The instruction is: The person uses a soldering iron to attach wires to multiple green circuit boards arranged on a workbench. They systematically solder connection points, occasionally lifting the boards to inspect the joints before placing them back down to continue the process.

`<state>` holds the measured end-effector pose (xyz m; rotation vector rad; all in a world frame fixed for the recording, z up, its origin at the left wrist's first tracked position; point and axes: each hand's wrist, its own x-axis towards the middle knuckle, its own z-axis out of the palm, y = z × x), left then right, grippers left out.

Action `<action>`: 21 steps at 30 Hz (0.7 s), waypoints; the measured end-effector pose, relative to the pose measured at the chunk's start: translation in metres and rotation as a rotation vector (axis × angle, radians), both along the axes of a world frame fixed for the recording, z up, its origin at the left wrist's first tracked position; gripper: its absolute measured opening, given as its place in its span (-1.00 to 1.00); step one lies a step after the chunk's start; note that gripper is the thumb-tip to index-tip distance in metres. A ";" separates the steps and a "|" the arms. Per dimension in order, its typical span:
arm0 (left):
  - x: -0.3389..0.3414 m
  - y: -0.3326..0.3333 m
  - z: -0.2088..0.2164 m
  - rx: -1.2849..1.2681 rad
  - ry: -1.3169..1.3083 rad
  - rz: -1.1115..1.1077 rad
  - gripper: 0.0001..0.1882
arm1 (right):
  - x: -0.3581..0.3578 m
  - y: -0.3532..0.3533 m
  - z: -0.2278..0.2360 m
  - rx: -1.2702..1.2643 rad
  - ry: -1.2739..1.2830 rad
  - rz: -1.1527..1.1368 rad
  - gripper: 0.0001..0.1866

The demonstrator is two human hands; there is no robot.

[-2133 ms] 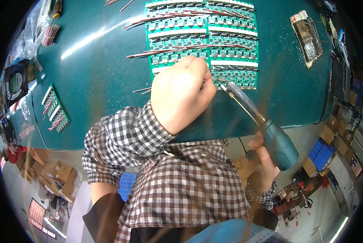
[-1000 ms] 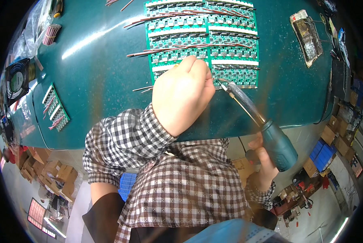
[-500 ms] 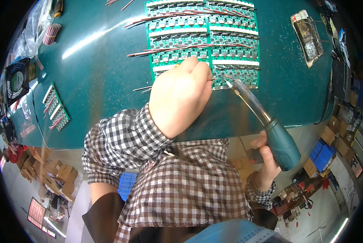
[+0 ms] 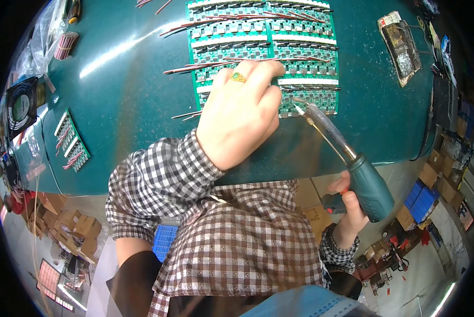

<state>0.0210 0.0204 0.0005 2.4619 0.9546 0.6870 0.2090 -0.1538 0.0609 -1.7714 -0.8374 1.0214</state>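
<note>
My left hand (image 4: 242, 108), with a green-stoned ring, is over the green circuit boards (image 4: 303, 68). Its index finger stretches toward the wires and its thumb is bent and apart from it; the other fingertips are hidden. Red and black wires (image 4: 194, 67) lie across the board rows beside these fingers. My right hand (image 4: 351, 211) is wrapped round the green handle of a soldering iron (image 4: 371, 187). A thin metal tube runs along the iron's shaft, and its tip is over the lower right boards.
A blackened tray (image 4: 401, 50) lies at right on the green table (image 4: 141, 116). At left are a small board piece with wires (image 4: 72, 140), a black fan (image 4: 22, 105), a wire bundle (image 4: 66, 45) and a clear plastic bag (image 4: 42, 37). Cardboard boxes (image 4: 78, 224) stand beyond the table.
My left hand has moved up the boards toward the wires, and its fingers have spread from a pinch. The right hand and soldering iron have hardly moved.
</note>
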 end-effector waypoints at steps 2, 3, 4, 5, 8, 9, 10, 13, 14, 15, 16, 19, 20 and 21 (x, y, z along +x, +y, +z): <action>-0.002 0.004 -0.002 -0.094 -0.035 -0.032 -0.83 | 0.005 -0.004 -0.001 -0.026 0.027 -0.002 -0.53; -0.003 0.005 -0.002 -0.141 -0.052 -0.046 -0.82 | 0.004 -0.004 0.001 -0.044 0.030 -0.009 -0.54; -0.004 0.004 -0.001 -0.156 -0.050 -0.034 -0.82 | 0.004 -0.004 0.003 -0.063 0.033 -0.017 -0.54; -0.004 0.004 0.000 -0.171 -0.051 -0.025 -0.83 | 0.003 -0.004 0.004 -0.081 0.033 -0.028 -0.55; -0.003 0.003 -0.001 -0.214 -0.057 -0.002 -0.83 | -0.002 -0.002 0.002 -0.006 -0.029 -0.009 -0.59; -0.003 0.002 -0.001 -0.227 -0.059 0.006 -0.83 | -0.003 -0.002 0.001 0.001 -0.029 -0.012 -0.59; -0.002 0.002 -0.002 -0.229 -0.063 0.013 -0.83 | -0.005 -0.002 0.000 0.008 -0.028 -0.015 -0.59; -0.001 0.002 -0.002 -0.236 -0.078 0.019 -0.83 | 0.000 -0.008 0.001 0.005 0.050 -0.006 -0.66; -0.002 0.002 -0.002 -0.238 -0.080 0.020 -0.83 | 0.002 -0.011 0.001 0.000 0.091 0.004 -0.66; -0.002 0.002 -0.001 -0.241 -0.082 0.021 -0.83 | 0.002 -0.010 0.002 -0.022 0.064 0.009 -0.64; -0.002 0.002 -0.001 -0.249 -0.078 0.028 -0.83 | 0.001 -0.009 0.003 -0.045 0.037 0.013 -0.61; 0.000 0.002 0.001 -0.271 -0.067 0.033 -0.83 | 0.004 -0.010 0.001 -0.024 -0.008 0.043 -0.56; 0.000 0.002 0.002 -0.277 -0.061 0.037 -0.83 | 0.007 -0.011 -0.001 -0.003 -0.014 0.060 -0.53; 0.000 0.002 0.003 -0.284 -0.054 0.041 -0.83 | 0.010 -0.013 -0.004 0.005 -0.056 0.103 -0.50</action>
